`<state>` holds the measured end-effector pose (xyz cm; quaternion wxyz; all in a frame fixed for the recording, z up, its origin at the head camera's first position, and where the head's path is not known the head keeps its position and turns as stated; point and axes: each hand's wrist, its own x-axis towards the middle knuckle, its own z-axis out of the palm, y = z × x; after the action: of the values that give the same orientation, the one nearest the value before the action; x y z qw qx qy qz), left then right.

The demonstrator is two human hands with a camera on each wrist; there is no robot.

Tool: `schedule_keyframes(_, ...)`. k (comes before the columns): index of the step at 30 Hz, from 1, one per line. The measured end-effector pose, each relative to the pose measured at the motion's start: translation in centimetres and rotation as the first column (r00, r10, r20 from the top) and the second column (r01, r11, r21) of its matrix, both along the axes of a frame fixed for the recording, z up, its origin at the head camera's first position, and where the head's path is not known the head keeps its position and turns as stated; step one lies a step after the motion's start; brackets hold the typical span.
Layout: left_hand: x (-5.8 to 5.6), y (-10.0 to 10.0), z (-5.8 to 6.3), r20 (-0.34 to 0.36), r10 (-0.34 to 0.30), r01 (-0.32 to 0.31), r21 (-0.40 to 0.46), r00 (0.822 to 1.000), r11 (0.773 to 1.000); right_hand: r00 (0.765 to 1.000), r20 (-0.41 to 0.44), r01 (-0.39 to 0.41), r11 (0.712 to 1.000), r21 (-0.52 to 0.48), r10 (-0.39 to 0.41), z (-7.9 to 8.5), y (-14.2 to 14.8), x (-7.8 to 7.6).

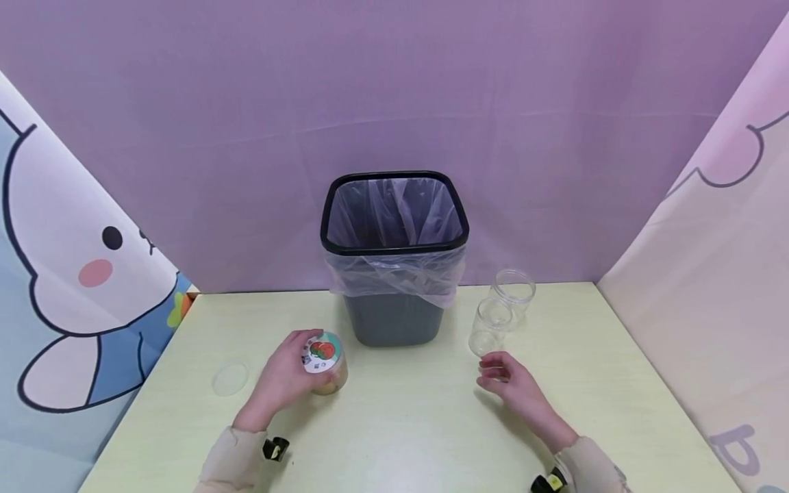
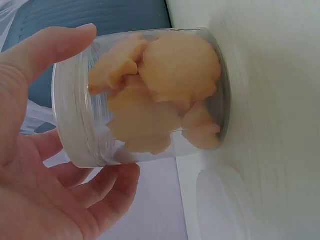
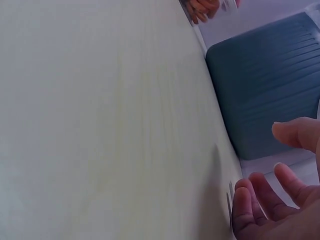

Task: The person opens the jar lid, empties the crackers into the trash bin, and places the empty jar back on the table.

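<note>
My left hand (image 1: 286,373) grips a clear jar (image 1: 335,381) by its lid end, thumb on one side and fingers on the other. Pale orange, scallop-edged cookies (image 2: 180,65) fill the jar, and its lid (image 1: 322,349) carries a label with red fruit. The jar stands upright, its base at the tabletop. Over on the right, my right hand (image 1: 518,390) holds nothing, its fingers loosely bent and the thumb apart from them. Just beyond its fingertips is a clear empty jar (image 1: 491,322), with another clear jar (image 1: 516,287) behind it.
A grey bin (image 1: 394,318) with a black rim and a pinkish liner stands at the back middle, against a purple cloth. A clear round disc (image 1: 230,379) lies on the pale table (image 1: 394,438) left of my left hand. Printed cloths hang at both sides.
</note>
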<state>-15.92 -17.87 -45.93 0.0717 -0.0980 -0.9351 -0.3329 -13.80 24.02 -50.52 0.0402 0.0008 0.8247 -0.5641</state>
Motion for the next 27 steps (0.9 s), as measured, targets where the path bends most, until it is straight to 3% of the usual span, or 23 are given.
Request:
schedule_keyframes(17, 1.2, 3.1, 0.8, -0.018, -0.100, 0.101, 0.032, 0.995, 0.994, 0.996, -0.037, -0.088, 0.991, -0.103, 0.085, -0.1, -2.0, 0.0)
schedule_keyframes(27, 1.7, 5.9, 0.5, -0.014, -0.178, 0.179, 0.045, 0.984, 0.983, 0.973, -0.110, -0.216, 0.967, -0.132, 0.202, -0.3, -4.0, 0.3)
